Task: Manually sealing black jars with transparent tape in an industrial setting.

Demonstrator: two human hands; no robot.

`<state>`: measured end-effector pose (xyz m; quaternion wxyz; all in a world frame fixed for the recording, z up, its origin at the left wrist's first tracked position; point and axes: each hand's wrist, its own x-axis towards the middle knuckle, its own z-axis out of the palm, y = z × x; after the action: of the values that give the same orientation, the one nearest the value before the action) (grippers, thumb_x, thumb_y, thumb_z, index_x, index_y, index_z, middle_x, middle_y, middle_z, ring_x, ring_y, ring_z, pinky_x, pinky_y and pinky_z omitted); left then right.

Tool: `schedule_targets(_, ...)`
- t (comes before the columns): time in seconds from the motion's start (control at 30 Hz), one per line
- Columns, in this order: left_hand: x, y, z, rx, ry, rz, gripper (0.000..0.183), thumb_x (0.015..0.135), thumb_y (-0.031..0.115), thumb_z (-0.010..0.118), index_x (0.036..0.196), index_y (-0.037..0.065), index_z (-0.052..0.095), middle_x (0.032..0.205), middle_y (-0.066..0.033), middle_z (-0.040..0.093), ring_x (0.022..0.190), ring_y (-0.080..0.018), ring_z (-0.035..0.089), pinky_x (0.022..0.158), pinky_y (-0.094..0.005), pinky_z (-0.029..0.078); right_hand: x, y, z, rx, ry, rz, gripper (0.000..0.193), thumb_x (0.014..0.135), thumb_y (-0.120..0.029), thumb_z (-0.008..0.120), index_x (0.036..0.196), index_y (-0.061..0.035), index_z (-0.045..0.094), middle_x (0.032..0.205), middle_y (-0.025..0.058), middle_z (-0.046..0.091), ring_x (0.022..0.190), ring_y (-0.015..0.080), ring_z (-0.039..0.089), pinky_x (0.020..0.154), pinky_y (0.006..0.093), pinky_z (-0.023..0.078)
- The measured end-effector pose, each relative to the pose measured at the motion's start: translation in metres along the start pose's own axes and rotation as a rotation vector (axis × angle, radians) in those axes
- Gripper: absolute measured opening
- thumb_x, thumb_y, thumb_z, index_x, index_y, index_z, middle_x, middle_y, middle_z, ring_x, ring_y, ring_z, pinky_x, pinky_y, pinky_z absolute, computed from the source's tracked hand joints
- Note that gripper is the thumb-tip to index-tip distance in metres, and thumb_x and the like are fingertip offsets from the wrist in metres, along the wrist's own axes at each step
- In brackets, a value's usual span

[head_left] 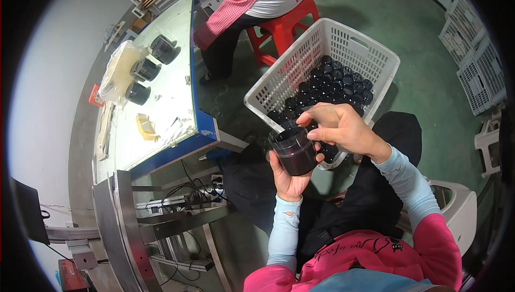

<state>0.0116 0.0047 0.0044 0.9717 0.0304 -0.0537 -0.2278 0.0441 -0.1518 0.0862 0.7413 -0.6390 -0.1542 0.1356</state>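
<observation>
My left hand [291,186] is wrapped round a dark, glossy jar [298,160] with a clear upper rim, held over my lap. The jar's mouth faces up and is tilted slightly. My right hand [347,131] is at the jar's rim, thumb and fingers drawn together in a pinch. What lies between those fingertips is too small to make out. Just beyond both hands stands a white slotted crate [375,56], and many black jars or lids [335,85] fill its bottom.
On the left, a white-topped table [171,96] bears three dark jars [145,70], a plastic bag [119,69] and a yellow piece [145,127]. A person in a pink apron sits on a red stool [284,26]. Cables [198,190] hang below the table; white crates [475,72] stand far right.
</observation>
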Motion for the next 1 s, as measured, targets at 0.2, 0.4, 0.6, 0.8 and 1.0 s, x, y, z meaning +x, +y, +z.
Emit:
schedule_targets(0.2,-0.002,0.0,0.002,0.004,0.061,0.036,0.061,0.08,0.047,0.056,0.126,0.011,0.038,0.124,-0.0114,0.043,0.109,-0.0316,0.042,0.083,-0.0477,0.04,0.005,0.009,0.004,-0.044,0.048,-0.071,0.041,0.071,-0.007,0.069,0.107,0.003,0.053,0.098,0.0082,0.056,0.079,0.0089,0.055,0.064,0.0218,0.048)
schedule_targets(0.4,0.002,-0.002,0.006,0.056,0.082,0.046,0.063,0.079,0.044,0.059,0.127,0.01,0.037,0.126,-0.0113,0.042,0.111,-0.0296,0.042,0.088,-0.0493,0.037,0.004,0.004,0.003,0.002,0.051,0.014,0.051,0.068,-0.005,0.071,0.114,0.0024,0.048,0.105,0.015,0.055,0.085,0.0129,0.057,0.069,0.0231,0.048)
schedule_targets(0.6,0.001,-0.001,0.006,0.129,0.107,0.058,0.067,0.078,0.043,0.06,0.128,0.009,0.033,0.127,-0.0131,0.04,0.114,-0.0299,0.041,0.091,-0.0521,0.036,0.005,0.011,0.003,-0.027,0.029,-0.033,0.063,0.066,-0.003,0.073,0.12,0.0022,0.041,0.108,0.0188,0.053,0.068,0.0102,0.058,0.052,0.0201,0.047)
schedule_targets(0.8,0.0,-0.001,0.001,0.131,0.143,0.071,0.072,0.076,0.041,0.063,0.13,0.008,0.028,0.13,-0.0159,0.035,0.119,-0.0314,0.038,0.098,-0.0549,0.03,0.007,0.006,0.007,-0.074,0.016,0.018,0.072,0.064,0.006,0.071,0.126,-0.001,0.035,0.112,0.0247,0.049,0.06,0.0064,0.055,0.05,0.0186,0.047)
schedule_targets(1.0,0.001,-0.001,-0.002,0.103,0.144,0.075,0.079,0.072,0.04,0.066,0.131,0.007,0.026,0.132,-0.0161,0.034,0.121,-0.0321,0.035,0.1,-0.0552,0.029,0.008,0.006,0.005,-0.054,0.004,0.011,0.074,0.064,-0.005,0.076,0.125,0.0013,0.036,0.111,0.0225,0.05,0.056,0.0011,0.047,0.051,0.0164,0.043)
